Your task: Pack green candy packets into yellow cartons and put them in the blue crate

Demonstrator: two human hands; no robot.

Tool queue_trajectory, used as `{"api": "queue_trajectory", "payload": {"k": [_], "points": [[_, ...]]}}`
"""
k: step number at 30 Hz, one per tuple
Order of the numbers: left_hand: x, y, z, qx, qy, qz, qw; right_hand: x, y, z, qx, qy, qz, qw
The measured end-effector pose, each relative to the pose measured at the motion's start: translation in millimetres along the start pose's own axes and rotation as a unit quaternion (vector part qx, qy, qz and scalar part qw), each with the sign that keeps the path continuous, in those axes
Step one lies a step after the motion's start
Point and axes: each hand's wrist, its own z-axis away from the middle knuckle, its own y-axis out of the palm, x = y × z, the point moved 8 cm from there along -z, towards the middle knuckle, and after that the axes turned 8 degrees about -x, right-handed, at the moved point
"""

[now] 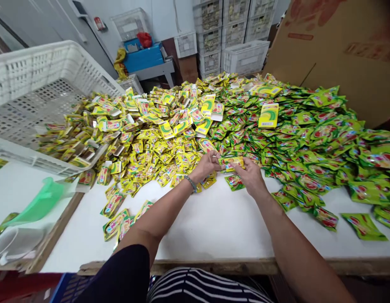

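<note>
Over the white table (210, 227), both my hands meet on a small yellow carton (234, 162) with green and red print. My left hand (209, 165), with a beaded bracelet at the wrist, pinches its left end. The thumb and fingers of my right hand (249, 174) close on its right end. Just below lies a green sachet (234, 182) with red print. Left of my hands spreads a heap of small yellow sachets (160, 153). A deep pile of green sachets (311, 143) rises on the right. Flat yellow cartons (208, 104), some with white flaps showing, lie across the top.
A white plastic basket (71, 54) lies tipped at the left, cartons spilling from it. Beyond a wooden strip (57, 231) sit a green plastic scoop (40, 204) and a white cup-like container (21, 242). A large cardboard box (334, 63) stands at the right; stacked crates (209, 38) are behind.
</note>
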Motion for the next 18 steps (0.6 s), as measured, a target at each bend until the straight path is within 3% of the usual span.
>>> {"api": "queue_trajectory", "payload": {"k": [3, 5, 6, 8, 10, 14, 18], "points": [[-11, -5.9, -5, 0.04, -0.014, -0.04, 0.998, -2, 1, 5, -0.002, 0.039, -0.049, 0.998], [-28, -25.0, -16, 0.011, 0.006, -0.156, 0.988, -1, -3, 5, -0.025, 0.033, -0.039, 0.998], [-39, -39.4, -23, -0.033, 0.029, -0.244, 0.969, -1, -6, 4, -0.042, 0.031, -0.03, 0.998], [-66, -66.3, -36, -0.14, 0.079, -0.425, 0.891, -1, -12, 1, -0.073, 0.03, -0.009, 0.997], [-78, -78.1, -47, -0.203, 0.087, -0.508, 0.833, -1, -15, -2, -0.09, 0.031, 0.009, 0.995], [-63, -67.9, -62, -0.256, 0.023, -0.552, 0.794, 3, -14, -3, -0.094, 0.019, 0.036, 0.995], [-40, -38.6, -67, -0.214, -0.018, -0.556, 0.803, 12, -18, -1, -0.102, -0.028, 0.061, 0.992]]}}
